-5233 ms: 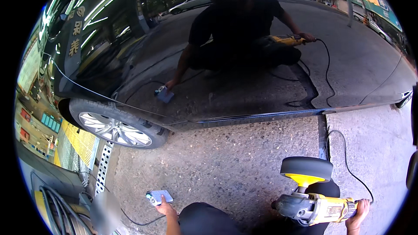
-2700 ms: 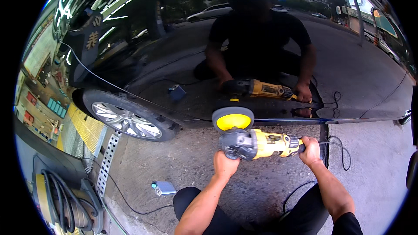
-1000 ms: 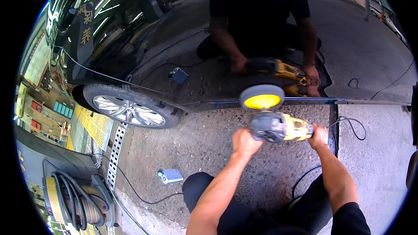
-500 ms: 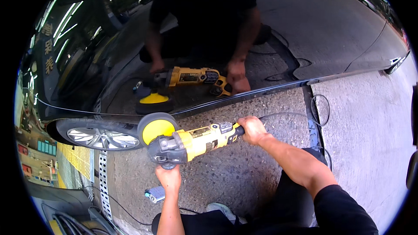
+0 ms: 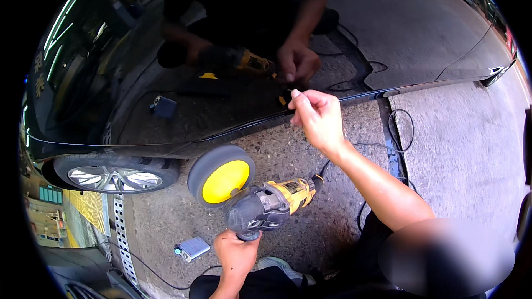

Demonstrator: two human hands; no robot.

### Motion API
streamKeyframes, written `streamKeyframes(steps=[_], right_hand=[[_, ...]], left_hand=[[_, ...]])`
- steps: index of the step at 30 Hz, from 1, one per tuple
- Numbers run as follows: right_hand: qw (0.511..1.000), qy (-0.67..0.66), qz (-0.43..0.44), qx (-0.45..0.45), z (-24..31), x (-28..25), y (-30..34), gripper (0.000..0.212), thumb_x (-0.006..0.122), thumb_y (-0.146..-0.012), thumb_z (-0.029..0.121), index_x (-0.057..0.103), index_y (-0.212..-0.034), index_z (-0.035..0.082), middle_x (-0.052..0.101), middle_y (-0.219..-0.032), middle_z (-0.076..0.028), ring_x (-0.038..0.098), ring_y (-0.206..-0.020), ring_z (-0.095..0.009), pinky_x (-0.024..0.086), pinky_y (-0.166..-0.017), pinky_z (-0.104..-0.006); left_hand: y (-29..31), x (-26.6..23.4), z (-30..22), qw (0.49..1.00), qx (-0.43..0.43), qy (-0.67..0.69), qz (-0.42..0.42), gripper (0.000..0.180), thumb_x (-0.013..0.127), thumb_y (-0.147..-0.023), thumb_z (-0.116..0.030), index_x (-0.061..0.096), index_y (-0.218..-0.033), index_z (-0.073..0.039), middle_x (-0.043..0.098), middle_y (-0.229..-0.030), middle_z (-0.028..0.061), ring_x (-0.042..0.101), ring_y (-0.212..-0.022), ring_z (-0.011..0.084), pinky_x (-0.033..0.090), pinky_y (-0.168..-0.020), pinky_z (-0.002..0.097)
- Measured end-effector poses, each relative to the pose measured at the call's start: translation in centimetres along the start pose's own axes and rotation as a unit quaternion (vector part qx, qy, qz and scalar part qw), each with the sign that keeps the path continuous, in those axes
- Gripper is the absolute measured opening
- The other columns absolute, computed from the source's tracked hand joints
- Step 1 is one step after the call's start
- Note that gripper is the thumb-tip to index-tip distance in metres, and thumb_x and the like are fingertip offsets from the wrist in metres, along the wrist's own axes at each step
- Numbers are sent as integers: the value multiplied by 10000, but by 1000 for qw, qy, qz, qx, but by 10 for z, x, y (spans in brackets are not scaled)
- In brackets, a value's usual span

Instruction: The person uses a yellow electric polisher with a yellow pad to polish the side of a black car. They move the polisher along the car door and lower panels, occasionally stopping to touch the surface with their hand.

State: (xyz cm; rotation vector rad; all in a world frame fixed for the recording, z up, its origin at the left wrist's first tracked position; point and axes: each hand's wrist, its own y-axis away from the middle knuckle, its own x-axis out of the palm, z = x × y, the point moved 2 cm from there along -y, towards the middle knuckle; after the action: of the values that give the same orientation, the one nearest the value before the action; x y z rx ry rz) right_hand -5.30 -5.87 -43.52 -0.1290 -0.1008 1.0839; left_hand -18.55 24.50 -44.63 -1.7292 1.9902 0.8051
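Observation:
By its side handle, my left hand (image 5: 235,254) grips a yellow and black electric polisher (image 5: 296,192), fingers wrapped round it. A dark round pad with a yellow backing (image 5: 226,181) faces up at the tool's left end. The rear of the polisher tilts down, with no hand on it. My right hand (image 5: 321,116) is raised in front of the glossy black car panel (image 5: 210,113), fingers curled and thumb and forefinger close together at the surface. Anything between those fingertips is too small to make out. Both hands and the polisher are mirrored in the panel.
A car wheel (image 5: 116,177) stands left of the pad. On the concrete lies a small grey box-shaped device (image 5: 192,248). The black power cord (image 5: 407,133) loops at the right, by a dark floor channel. A perforated metal strip (image 5: 123,238) runs along the left.
My right hand has let go of the polisher's rear grip and moved up to the car panel. With my left hand still on it, the polisher has swung down and right, away from the car.

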Motion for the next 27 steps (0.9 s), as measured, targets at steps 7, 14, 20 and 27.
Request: streamKeyframes(steps=[7,14,20,27], right_hand=[[995,-92,4,41,-47,1,2,398,647,-1097,335,748,-929,-11,691,-716,-21,633,-641,-84,521,-610,-243],[993,-111,-22,16,-43,14,-3,433,631,-1097,340,772,-891,-13,720,-709,-31,656,-670,-86,536,-653,-257],[995,-85,-47,-27,-52,17,-3,418,616,-1091,307,796,-906,-21,767,-751,-64,671,-703,-102,537,-707,-291],[996,-87,-26,-27,-50,13,-6,405,603,-1099,279,795,-935,-36,784,-787,-87,713,-750,-121,554,-749,-290]], left_hand=[[2,0,1,1000,26,3,-6,210,868,-802,-120,803,-974,-17,812,-872,131,795,-808,216,574,-728,352],[2,2,-3,999,15,44,13,185,840,-814,3,787,-988,35,817,-936,88,747,-840,151,566,-784,321],[0,3,-4,999,28,17,-3,176,850,-790,-119,809,-943,-44,787,-825,141,784,-760,233,566,-707,353],[-3,8,3,999,31,37,-9,179,849,-795,-99,804,-949,-18,807,-847,122,782,-775,209,570,-719,347]])
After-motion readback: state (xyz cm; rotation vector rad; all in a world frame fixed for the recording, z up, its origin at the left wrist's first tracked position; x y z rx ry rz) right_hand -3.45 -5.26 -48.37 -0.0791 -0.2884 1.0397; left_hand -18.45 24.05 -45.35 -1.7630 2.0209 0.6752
